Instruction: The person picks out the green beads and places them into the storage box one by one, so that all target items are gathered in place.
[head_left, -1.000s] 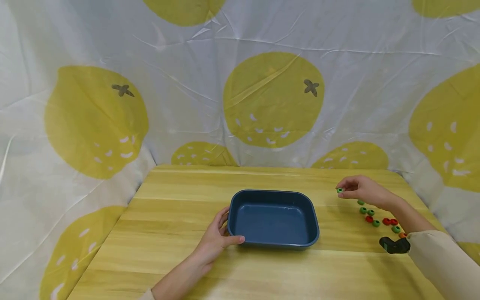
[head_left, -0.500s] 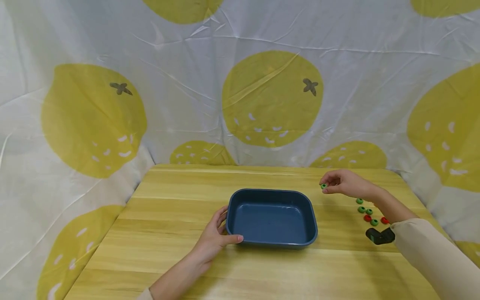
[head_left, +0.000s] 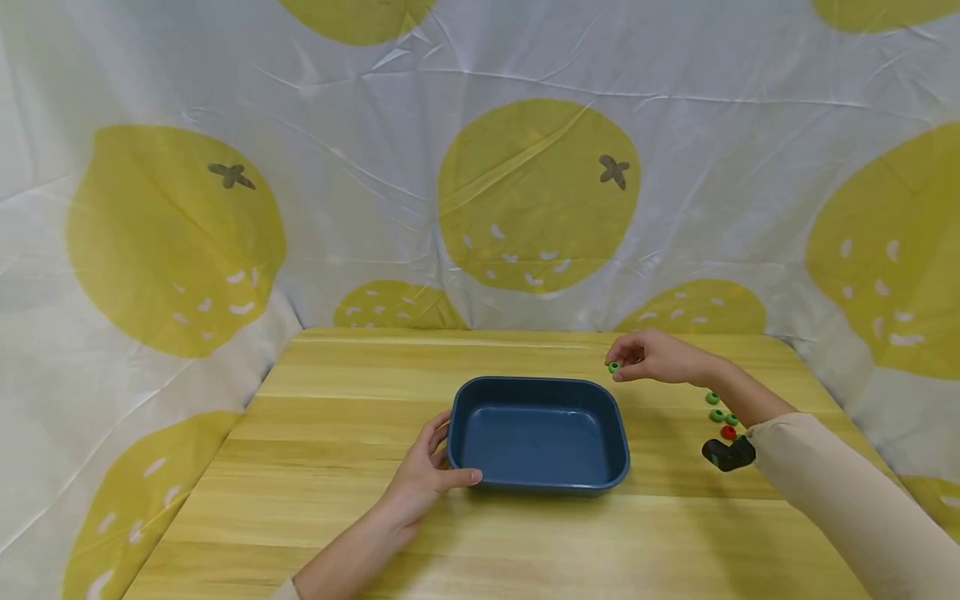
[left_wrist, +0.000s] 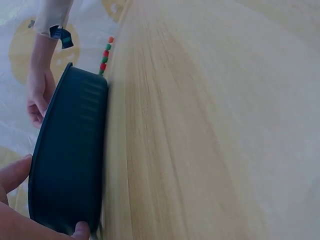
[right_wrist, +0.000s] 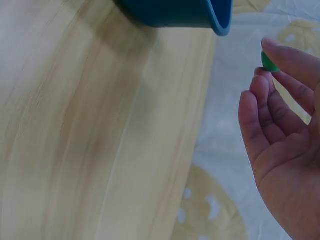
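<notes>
A dark blue rectangular tub (head_left: 540,483) with rounded corners stands on the wooden table, nothing visible inside it in the head view. My left hand (head_left: 423,479) grips its left end, the thumb over the front rim and the fingers behind. In the left wrist view, fingertips (left_wrist: 81,231) press against the tub's outer wall (left_wrist: 70,155). Up in the air, behind the tub's far right corner, my right hand (head_left: 656,357) pinches a small green bead (head_left: 614,367) between thumb and fingertips. The right wrist view shows this green bead (right_wrist: 269,62) at the thumb tip.
Several green beads (head_left: 717,415) and a red bead (head_left: 728,432) lie at the right of the table (head_left: 360,375), partly covered by the right forearm. A black wrist device (head_left: 727,454) sits by the right sleeve. A lemon-print cloth (head_left: 360,183) hangs behind.
My right hand has carried the green bead leftward and slightly up, toward the tub. The left hand keeps its hold on the tub. The whole head view has shifted slightly.
</notes>
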